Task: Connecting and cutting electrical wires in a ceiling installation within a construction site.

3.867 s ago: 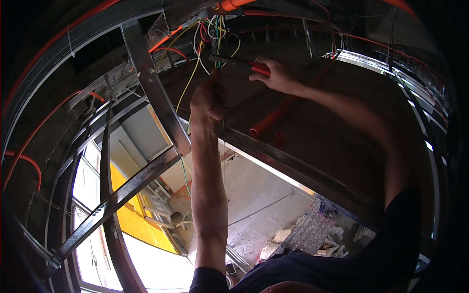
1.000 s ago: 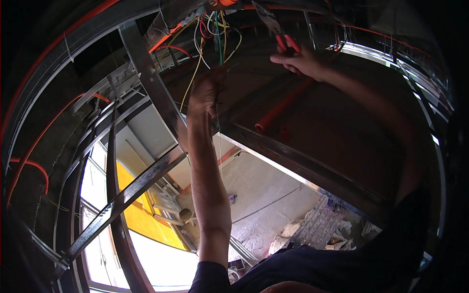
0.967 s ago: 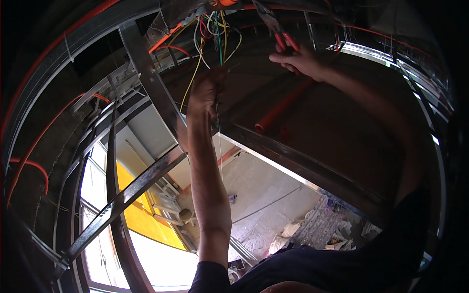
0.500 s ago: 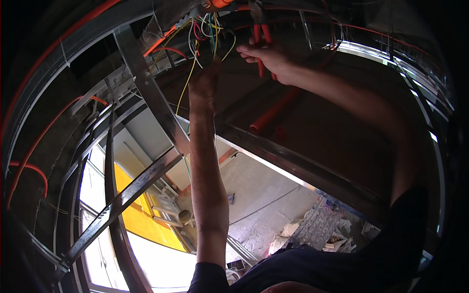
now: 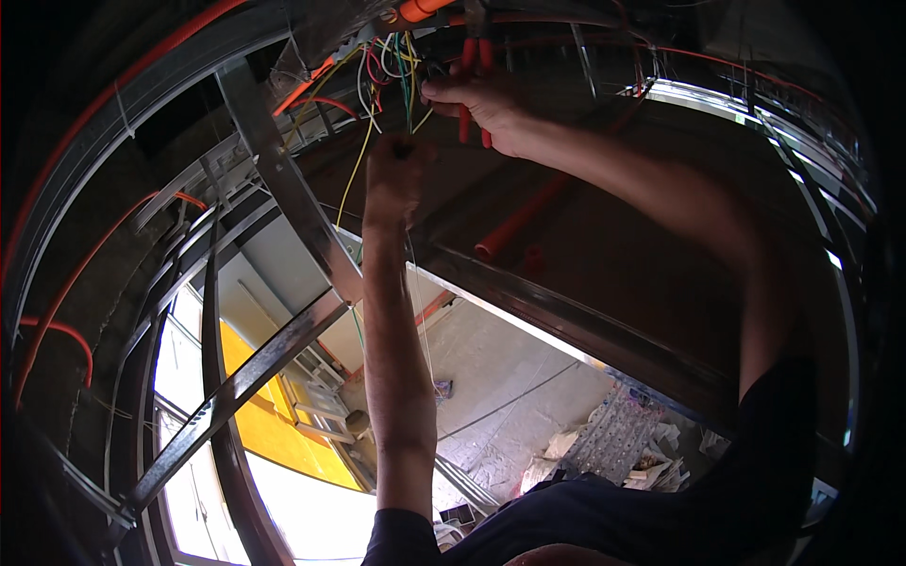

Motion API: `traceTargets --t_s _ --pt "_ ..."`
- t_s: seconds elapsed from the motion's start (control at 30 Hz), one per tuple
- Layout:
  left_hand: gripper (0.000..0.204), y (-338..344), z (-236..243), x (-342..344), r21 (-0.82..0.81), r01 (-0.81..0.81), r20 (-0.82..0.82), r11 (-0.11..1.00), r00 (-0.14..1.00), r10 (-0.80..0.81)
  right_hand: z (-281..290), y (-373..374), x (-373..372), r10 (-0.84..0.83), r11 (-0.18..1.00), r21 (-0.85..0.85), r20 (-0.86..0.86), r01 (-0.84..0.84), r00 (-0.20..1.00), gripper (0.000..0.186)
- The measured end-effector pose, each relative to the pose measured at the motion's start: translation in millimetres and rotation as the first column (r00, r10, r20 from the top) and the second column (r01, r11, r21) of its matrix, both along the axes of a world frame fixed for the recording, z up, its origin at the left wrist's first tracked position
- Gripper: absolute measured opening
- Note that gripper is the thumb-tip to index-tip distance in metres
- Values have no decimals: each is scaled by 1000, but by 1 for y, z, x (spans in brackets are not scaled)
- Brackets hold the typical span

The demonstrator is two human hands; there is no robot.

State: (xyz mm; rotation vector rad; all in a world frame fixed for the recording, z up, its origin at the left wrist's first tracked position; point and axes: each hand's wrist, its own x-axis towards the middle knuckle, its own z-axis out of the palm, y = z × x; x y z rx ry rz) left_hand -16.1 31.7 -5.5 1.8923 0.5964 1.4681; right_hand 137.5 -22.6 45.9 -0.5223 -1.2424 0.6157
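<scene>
A bundle of loose electrical wires (image 5: 362, 90), white, green, yellow and red, hangs from the ceiling at the top. My left hand (image 5: 396, 174) is raised beneath it, its fingers closed where green and yellow wires come down; the exact grip is dark. To the right, my right hand (image 5: 486, 108) is closed on pliers with red handles (image 5: 465, 118). The handles point down past my fingers, and the dark jaws point up, partly lost in shadow. Beside the bundle, a longer yellow wire (image 5: 354, 179) droops left of my left hand.
Metal framing studs (image 5: 283, 179) cross on the left, close to my left forearm. An orange conduit (image 5: 423, 9) runs overhead, and a red pipe (image 5: 519, 222) lies on the dark panel at right. Far below are the floor (image 5: 500, 363) and plastic-wrapped material (image 5: 609, 439).
My right hand and the pliers have shifted left, closer to the wires. My left hand has lowered slightly and turned, still among the wires.
</scene>
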Motion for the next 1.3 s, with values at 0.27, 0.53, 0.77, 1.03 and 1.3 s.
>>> traceTargets --t_s 0.27,0.53,0.77,1.03,1.3 --pt "13 -8 -3 2 93 111 -33 989 994 -109 0 -2 9 16 1000 13 -2 -16 1000 31" --pt "15 -10 -2 -1 152 82 -73 985 995 -72 0 -4 48 -82 992 105 112 70 990 26" --pt "23 -27 9 7 291 -124 14 948 992 126 -3 -22 40 -212 971 148 163 188 964 35" --pt "22 -59 43 25 903 -385 216 191 791 573 -4 -23 44 -265 963 -10 120 268 957 34" --pt "16 -37 75 51 916 -301 127 264 845 520 5 -34 54 -281 960 46 174 277 944 36"
